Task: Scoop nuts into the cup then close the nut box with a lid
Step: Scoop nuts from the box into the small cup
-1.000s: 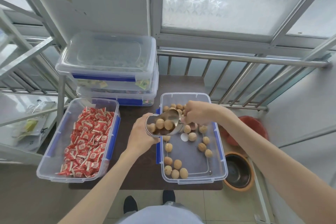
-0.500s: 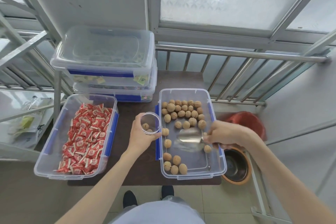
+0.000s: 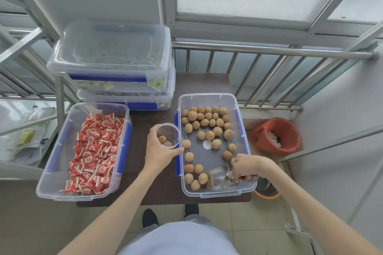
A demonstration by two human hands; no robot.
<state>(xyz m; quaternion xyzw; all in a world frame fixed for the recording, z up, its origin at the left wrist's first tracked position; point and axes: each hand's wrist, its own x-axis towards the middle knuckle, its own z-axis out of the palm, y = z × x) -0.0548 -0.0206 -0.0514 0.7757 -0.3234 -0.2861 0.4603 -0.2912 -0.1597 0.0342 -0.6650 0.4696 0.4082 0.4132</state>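
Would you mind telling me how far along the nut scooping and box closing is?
Partly done: the cup, held by the left hand, contains about two nuts. In hand: the right hand holds the scoop low in the nut box, apparently empty. Left: more scooping; the box has no lid on.

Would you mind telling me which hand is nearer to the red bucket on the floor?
Right. The right hand holds the scoop in the nut box's near right corner, beside the red bucket; the left hand holds the cup across the box.
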